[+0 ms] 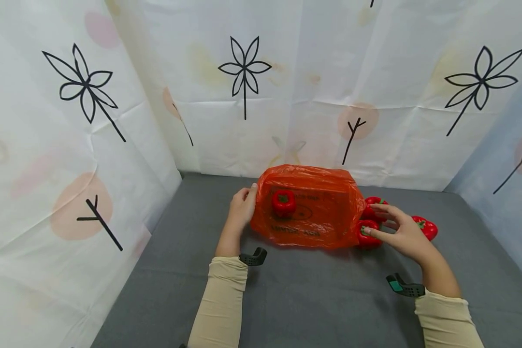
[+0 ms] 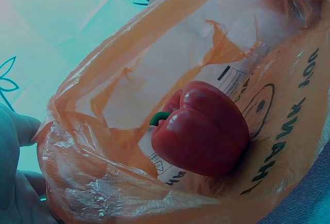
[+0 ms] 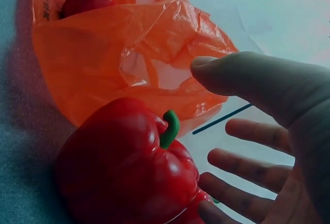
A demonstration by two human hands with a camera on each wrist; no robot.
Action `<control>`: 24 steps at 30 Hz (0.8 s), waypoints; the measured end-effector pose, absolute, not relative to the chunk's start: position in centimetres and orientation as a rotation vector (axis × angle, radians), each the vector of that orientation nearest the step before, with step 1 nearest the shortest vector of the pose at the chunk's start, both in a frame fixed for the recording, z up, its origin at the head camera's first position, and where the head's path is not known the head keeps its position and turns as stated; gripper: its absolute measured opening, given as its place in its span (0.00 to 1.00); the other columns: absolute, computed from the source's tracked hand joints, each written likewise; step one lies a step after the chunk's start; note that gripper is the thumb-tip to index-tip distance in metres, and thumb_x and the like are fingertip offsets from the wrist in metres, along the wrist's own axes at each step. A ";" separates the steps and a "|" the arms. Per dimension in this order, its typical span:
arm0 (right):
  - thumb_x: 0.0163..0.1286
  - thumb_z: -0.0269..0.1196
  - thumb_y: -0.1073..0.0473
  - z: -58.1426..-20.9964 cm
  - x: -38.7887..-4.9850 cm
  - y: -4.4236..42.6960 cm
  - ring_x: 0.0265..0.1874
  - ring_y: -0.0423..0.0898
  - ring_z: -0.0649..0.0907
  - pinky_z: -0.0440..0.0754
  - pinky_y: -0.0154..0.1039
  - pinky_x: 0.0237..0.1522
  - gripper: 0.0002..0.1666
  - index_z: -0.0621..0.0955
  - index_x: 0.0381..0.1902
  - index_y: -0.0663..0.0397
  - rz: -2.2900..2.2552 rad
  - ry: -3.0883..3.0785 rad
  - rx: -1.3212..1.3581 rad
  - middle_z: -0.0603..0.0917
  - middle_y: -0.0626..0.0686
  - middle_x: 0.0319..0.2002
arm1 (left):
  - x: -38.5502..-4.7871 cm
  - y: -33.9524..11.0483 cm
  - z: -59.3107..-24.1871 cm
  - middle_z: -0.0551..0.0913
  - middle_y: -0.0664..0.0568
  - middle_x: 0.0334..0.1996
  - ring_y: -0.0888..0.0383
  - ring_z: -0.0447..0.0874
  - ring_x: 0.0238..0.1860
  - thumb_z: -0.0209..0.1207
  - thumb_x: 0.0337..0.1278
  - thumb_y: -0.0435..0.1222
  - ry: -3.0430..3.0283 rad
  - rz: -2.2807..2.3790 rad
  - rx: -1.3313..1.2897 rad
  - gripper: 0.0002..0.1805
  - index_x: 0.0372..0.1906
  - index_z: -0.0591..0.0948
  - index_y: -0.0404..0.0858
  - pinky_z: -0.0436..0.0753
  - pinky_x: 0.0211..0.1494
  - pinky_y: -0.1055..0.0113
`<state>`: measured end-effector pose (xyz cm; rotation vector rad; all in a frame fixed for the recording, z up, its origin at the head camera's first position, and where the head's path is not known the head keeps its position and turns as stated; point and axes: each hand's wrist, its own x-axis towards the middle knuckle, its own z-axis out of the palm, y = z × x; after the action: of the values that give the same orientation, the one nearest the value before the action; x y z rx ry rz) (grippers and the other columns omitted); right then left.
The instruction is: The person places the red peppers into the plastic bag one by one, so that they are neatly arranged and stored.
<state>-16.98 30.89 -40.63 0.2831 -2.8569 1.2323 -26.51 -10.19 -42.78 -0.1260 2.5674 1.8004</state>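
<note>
1. An orange bag lies near the middle of the table's far edge, its long side running left to right; I see one bagged pepper in its left half.
2. The left hand pinches the bag's left side between thumb and fingers.
3. The right hand, fingers spread and thumb apart, grips nothing; whether it touches a pepper, I cannot tell.
4. I judge the key relation here: the front pepper sits left of the right palm, the nearer hand, just beside the bag's right end, stem up, with no marked long axis.
5. A rear pepper lies behind it; an outer pepper lies past the right hand, toward the table's right edge.
</note>
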 end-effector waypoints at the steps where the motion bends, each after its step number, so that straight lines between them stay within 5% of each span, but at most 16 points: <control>1: 0.72 0.72 0.52 -40.7 -17.0 30.9 0.68 0.71 0.73 0.73 0.71 0.66 0.46 0.64 0.79 0.63 1.232 -2.863 0.288 0.69 0.70 0.75 | -26.5 -10.2 -42.8 0.83 0.45 0.52 0.46 0.81 0.53 0.44 0.79 0.65 2.569 1.797 -0.124 0.34 0.60 0.82 0.42 0.79 0.59 0.47; 11: 0.70 0.74 0.54 -41.8 -17.4 31.5 0.67 0.69 0.76 0.84 0.61 0.60 0.45 0.68 0.77 0.62 1.225 -2.897 0.333 0.73 0.68 0.73 | -26.5 -10.2 -43.0 0.83 0.45 0.52 0.46 0.81 0.53 0.44 0.79 0.64 2.574 1.801 -0.114 0.33 0.60 0.82 0.42 0.79 0.61 0.47; 18: 0.69 0.74 0.54 -42.2 -17.5 31.5 0.69 0.75 0.72 0.82 0.70 0.58 0.47 0.66 0.78 0.60 1.318 -2.910 0.360 0.70 0.70 0.74 | -26.5 -10.3 -43.0 0.83 0.44 0.51 0.46 0.81 0.53 0.44 0.79 0.64 2.587 1.797 -0.105 0.34 0.59 0.82 0.41 0.79 0.60 0.47; 24: 0.67 0.75 0.52 -42.3 -17.6 31.3 0.70 0.74 0.71 0.84 0.68 0.57 0.49 0.66 0.79 0.59 1.317 -2.941 0.352 0.69 0.70 0.75 | -26.7 -10.2 -43.0 0.83 0.44 0.51 0.46 0.81 0.53 0.44 0.79 0.65 2.594 1.798 -0.099 0.34 0.59 0.83 0.41 0.79 0.60 0.47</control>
<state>-17.61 31.34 -42.34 0.3521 -2.9413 1.3170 -26.69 -10.23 -43.02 -0.0993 2.5942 1.7978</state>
